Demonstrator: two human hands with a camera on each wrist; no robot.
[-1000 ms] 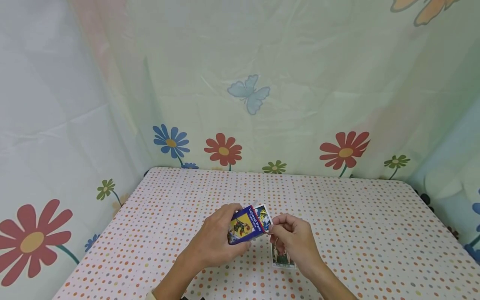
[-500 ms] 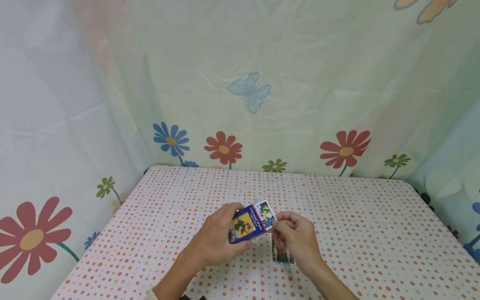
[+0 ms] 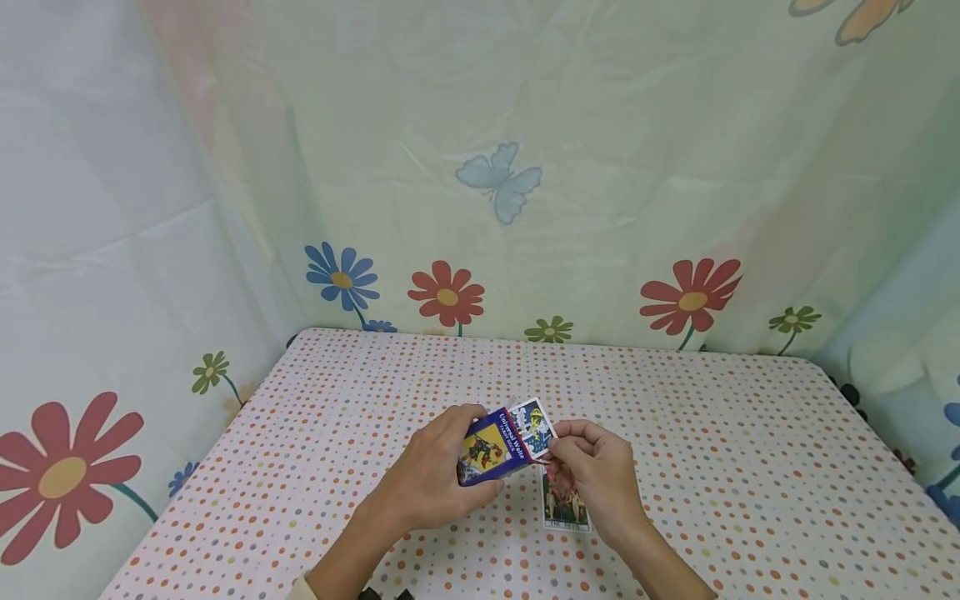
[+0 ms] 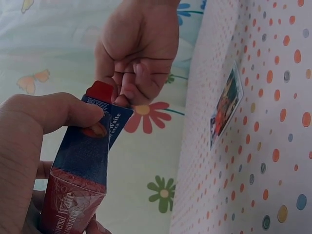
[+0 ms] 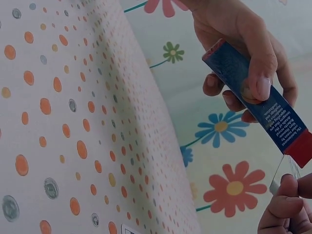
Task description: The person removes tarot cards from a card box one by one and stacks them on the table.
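Note:
My left hand (image 3: 431,475) grips a blue tarot card box (image 3: 487,450) above the table, thumb along its near side. A tarot card (image 3: 532,429) with a blue and yellow picture sticks partway out of the box's right end. Thumb and fingers of my right hand (image 3: 596,471) pinch that card's edge. In the right wrist view the box (image 5: 258,92) shows its narrow side, with a red flap (image 5: 300,146) standing out at the end. Below my right hand a second tarot card (image 3: 566,504), face up, lies on the table, its upper part hidden by the fingers.
A table with a dotted cloth (image 3: 375,375) spreads under both hands. Behind it hangs a curtain (image 3: 600,167) printed with flowers and a butterfly. A small dark object (image 3: 386,595) shows at the bottom edge, too cut off to identify.
The card pinched by my right hand has slid farther out of the box, up and to the right. My left hand and the box have barely moved.

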